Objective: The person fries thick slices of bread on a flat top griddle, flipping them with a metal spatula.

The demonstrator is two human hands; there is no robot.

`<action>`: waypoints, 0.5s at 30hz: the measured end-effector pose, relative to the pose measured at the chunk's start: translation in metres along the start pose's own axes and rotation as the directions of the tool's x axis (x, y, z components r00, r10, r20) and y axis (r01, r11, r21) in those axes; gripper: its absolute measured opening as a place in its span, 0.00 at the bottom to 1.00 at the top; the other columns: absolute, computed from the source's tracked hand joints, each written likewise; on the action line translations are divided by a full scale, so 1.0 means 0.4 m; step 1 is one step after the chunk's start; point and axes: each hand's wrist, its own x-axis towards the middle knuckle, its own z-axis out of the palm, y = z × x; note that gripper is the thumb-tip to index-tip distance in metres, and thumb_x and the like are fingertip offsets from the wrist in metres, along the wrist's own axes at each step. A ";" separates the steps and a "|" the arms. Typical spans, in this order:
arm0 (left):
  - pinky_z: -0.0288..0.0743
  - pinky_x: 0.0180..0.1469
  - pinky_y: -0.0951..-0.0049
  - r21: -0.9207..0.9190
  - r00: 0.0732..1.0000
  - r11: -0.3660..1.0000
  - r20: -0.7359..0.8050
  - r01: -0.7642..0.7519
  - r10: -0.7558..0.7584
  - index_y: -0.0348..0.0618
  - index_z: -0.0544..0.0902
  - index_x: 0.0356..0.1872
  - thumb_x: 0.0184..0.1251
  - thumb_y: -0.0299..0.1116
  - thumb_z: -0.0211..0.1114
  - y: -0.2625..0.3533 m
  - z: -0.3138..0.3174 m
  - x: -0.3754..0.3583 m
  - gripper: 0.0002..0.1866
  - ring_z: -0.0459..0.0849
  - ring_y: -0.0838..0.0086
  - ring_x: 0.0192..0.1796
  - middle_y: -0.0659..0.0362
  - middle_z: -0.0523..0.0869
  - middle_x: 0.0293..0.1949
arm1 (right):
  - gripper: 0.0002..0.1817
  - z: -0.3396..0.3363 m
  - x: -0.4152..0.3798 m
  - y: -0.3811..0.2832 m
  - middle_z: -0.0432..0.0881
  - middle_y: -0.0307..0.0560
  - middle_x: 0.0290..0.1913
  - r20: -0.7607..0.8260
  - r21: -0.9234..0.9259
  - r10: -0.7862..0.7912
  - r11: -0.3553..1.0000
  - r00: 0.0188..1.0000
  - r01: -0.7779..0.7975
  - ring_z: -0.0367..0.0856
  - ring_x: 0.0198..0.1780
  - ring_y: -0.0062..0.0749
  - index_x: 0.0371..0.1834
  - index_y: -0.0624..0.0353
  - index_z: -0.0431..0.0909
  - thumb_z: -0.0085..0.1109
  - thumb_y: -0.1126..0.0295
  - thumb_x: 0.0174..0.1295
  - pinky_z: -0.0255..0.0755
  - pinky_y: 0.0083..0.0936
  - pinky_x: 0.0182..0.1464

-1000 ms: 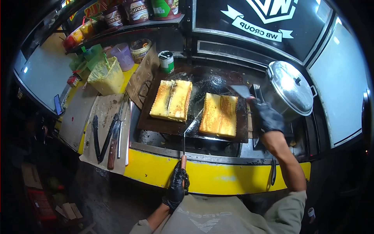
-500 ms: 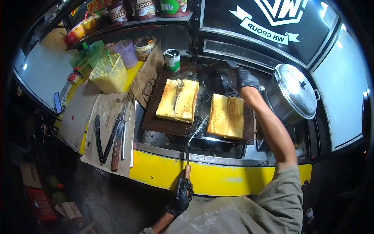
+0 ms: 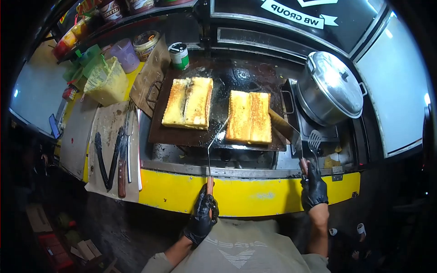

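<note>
Two thick toasted bread slabs lie on a dark flat griddle (image 3: 259, 73): the left slab (image 3: 187, 103) and the right slab (image 3: 249, 117), both golden with browned patches. My left hand (image 3: 201, 214), in a black glove, is closed around the wooden handle of a thin spatula (image 3: 209, 159). Its bent shaft reaches to the left edge of the right slab, where the tip is hard to see. My gloved right hand (image 3: 314, 187) grips a wide-bladed spatula (image 3: 285, 127) whose blade meets that slab's right side. Whether either blade is underneath is hidden.
A lidded metal pot (image 3: 331, 88) stands to the right, near a slotted turner (image 3: 314, 141). Black tongs (image 3: 108, 159) and a wooden-handled tool (image 3: 122, 177) lie on cardboard at left. Behind them are a yellowish tub (image 3: 107, 84) and an opened can (image 3: 179, 57).
My right hand has come from the back of the griddle to the front right, bringing the wide spatula against the right slab. My left hand still holds its spatula. The view has shifted.
</note>
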 end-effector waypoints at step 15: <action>0.56 0.19 0.86 -0.185 0.997 0.982 -0.073 -0.029 0.015 0.47 0.62 0.68 0.73 0.43 0.44 -0.028 0.017 0.050 0.25 0.62 0.88 0.19 0.70 0.67 0.21 | 0.23 -0.051 0.346 -0.053 0.75 0.57 0.56 -0.202 -0.285 -0.434 0.884 0.878 0.371 0.74 0.56 0.52 0.59 0.54 0.70 0.47 0.77 0.59 0.70 0.39 0.54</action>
